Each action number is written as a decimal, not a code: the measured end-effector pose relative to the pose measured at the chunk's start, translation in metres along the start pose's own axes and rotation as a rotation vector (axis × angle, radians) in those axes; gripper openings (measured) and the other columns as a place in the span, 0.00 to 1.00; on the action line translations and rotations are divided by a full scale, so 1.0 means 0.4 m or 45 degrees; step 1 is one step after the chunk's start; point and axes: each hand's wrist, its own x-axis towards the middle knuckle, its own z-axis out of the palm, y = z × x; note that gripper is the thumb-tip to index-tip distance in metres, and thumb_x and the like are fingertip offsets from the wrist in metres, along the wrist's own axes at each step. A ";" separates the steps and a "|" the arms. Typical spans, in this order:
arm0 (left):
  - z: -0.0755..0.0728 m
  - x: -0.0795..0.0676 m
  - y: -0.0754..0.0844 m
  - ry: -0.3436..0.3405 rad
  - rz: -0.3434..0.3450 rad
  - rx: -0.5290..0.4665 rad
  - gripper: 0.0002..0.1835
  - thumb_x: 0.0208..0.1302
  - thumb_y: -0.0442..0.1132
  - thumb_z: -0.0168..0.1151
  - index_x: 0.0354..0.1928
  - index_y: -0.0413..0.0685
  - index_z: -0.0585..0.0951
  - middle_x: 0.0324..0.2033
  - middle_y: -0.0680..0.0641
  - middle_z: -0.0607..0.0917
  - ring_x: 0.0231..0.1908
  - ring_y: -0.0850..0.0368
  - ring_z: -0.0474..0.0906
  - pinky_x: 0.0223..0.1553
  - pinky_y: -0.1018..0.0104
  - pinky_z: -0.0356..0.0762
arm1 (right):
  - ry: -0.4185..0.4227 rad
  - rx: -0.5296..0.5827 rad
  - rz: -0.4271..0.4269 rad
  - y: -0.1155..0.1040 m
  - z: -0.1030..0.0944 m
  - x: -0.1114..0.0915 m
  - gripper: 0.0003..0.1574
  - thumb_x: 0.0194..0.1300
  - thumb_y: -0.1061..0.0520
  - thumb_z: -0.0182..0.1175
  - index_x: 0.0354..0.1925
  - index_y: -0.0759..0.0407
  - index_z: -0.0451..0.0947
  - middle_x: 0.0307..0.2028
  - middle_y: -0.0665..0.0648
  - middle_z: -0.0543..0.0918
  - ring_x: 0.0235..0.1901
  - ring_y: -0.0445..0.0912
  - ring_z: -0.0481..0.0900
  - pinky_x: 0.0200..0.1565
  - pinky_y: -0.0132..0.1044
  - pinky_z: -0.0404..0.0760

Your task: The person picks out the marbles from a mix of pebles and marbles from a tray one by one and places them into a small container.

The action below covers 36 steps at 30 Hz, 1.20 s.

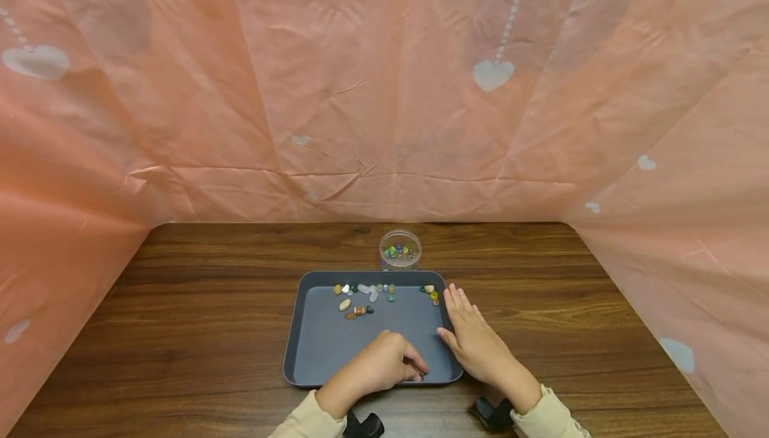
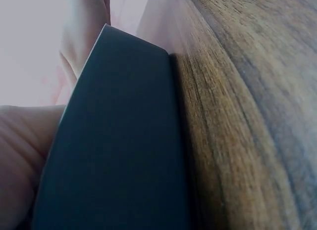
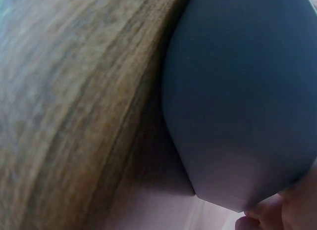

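Observation:
A dark grey tray [image 1: 324,351] lies on the wooden table, with small polished stones along its far side. My left hand [image 1: 384,361] reaches over the near edge, its bent fingers pointing down at the near right corner of the tray floor. A small dark spot shows at those fingertips; I cannot tell whether they pinch a stone there. Along the right rim, my right hand [image 1: 477,344] lies with fingers straight and thumb spread over the edge. Both wrist views mostly show the tray's outer wall [image 2: 119,131], with parts of a hand beside it.
Behind the tray stands a clear round container [image 1: 400,251] with colourful glass marbles. A row of stones [image 1: 364,288] runs along the back left, a brown striped stone [image 1: 359,310] nearer, and a few yellow and green stones [image 1: 434,296] sit back right. Pink curtains [image 1: 384,91] surround the table.

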 end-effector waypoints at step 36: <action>-0.222 0.045 -0.031 0.619 -0.309 -1.137 0.18 0.63 0.34 0.68 0.54 0.35 0.83 0.42 0.44 0.90 0.42 0.56 0.88 0.54 0.56 0.81 | 0.027 0.042 0.021 0.002 0.018 -0.008 0.43 0.74 0.54 0.54 0.76 0.70 0.49 0.77 0.70 0.48 0.77 0.63 0.45 0.72 0.65 0.51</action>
